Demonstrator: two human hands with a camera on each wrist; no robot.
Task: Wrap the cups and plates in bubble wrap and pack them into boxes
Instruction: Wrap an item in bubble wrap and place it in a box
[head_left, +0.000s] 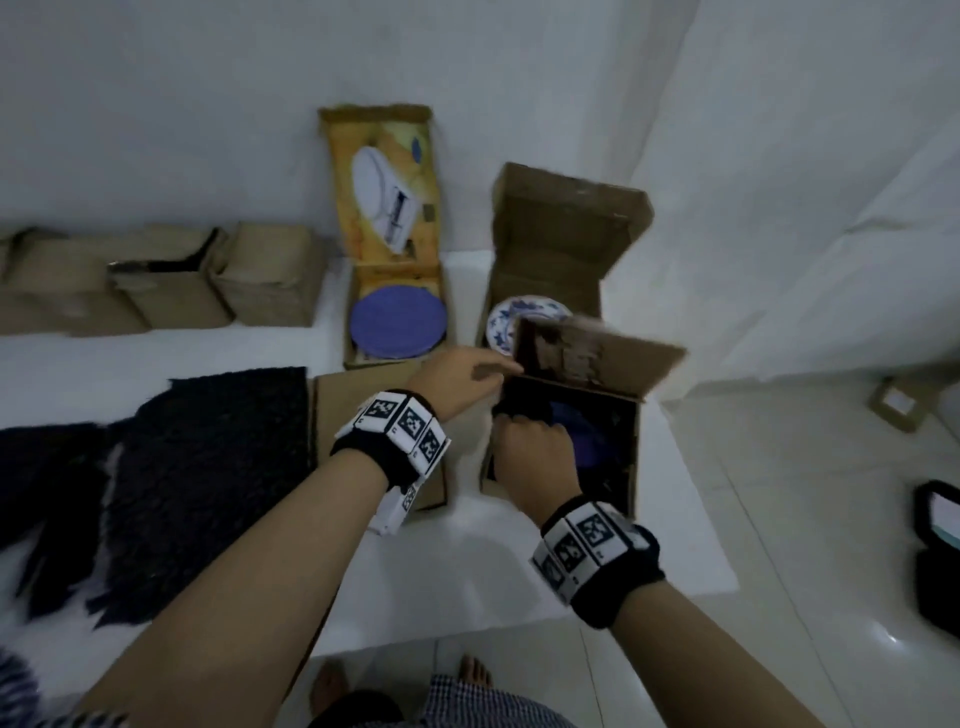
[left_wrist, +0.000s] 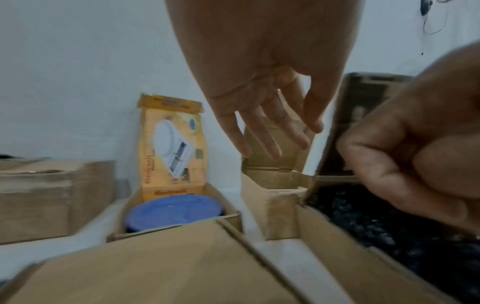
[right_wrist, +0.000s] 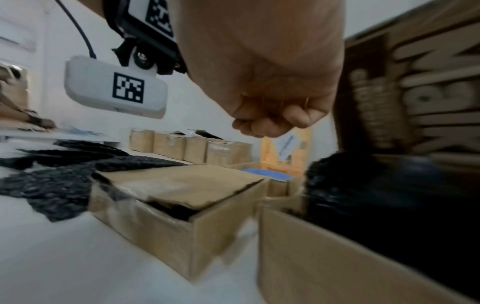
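An open brown box at the table's right holds a bundle in black bubble wrap, with something purple showing in it. The box's printed flap stands up at its far side. My left hand reaches with straight fingers to the flap's left edge. My right hand is a curled fist over the box's left wall, with nothing seen in it. Behind, a blue-and-white plate lies bare in another brown box. A purple plate lies in a yellow box.
Sheets of black bubble wrap cover the table's left. A closed brown box sits under my left wrist, and a row of closed boxes lines the back left. On the floor at right are a small box and a black case.
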